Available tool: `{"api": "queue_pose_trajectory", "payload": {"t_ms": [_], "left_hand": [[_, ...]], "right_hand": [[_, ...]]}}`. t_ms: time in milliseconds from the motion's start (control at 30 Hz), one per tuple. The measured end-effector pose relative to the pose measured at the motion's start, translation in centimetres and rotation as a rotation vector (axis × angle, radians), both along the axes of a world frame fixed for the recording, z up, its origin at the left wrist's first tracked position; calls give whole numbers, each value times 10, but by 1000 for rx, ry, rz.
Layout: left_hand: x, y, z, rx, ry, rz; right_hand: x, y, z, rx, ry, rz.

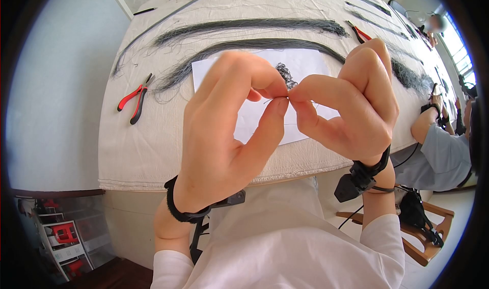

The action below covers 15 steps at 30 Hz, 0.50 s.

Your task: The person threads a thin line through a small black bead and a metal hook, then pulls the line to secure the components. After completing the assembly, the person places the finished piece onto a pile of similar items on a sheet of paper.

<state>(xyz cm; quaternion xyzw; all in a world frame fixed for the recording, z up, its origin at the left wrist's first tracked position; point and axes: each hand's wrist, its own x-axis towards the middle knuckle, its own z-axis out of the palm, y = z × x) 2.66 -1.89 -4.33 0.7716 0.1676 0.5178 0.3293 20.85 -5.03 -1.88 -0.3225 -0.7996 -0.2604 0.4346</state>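
My left hand [216,131] and my right hand [351,100] meet over a sheet of white paper [310,59]. Thumb and forefinger of each are pinched together, fingertips nearly touching. A short, thin dark wire [268,101] runs between the two pinches, and its end pokes out by my left fingertips. Just behind the fingers, a small heap of curled dark wire pieces [285,74] lies on the paper. Most of the held wire is hidden by my fingertips. Both wrists wear black straps.
Long bundles of grey wire [249,26] stretch across the cloth-covered table [147,156]. Red-and-black pliers [138,109] lie at the left, and another red-handled tool [362,34] lies at the back right. Another person's arm [427,120] is at the table's right side. A wooden chair [438,225] stands below.
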Motion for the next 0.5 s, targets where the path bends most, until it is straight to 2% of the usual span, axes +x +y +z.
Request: {"api": "queue_pose_trajectory", "payload": {"t_ms": [133, 300, 500], "left_hand": [[-2, -4, 5, -67, 17, -29], [-7, -2, 11, 0, 106, -2], [-4, 2, 11, 100, 63, 13]], "right_hand": [[2, 0, 0, 19, -20, 4], [3, 0, -1, 25, -6, 13], [4, 1, 0, 7, -1, 54]]}}
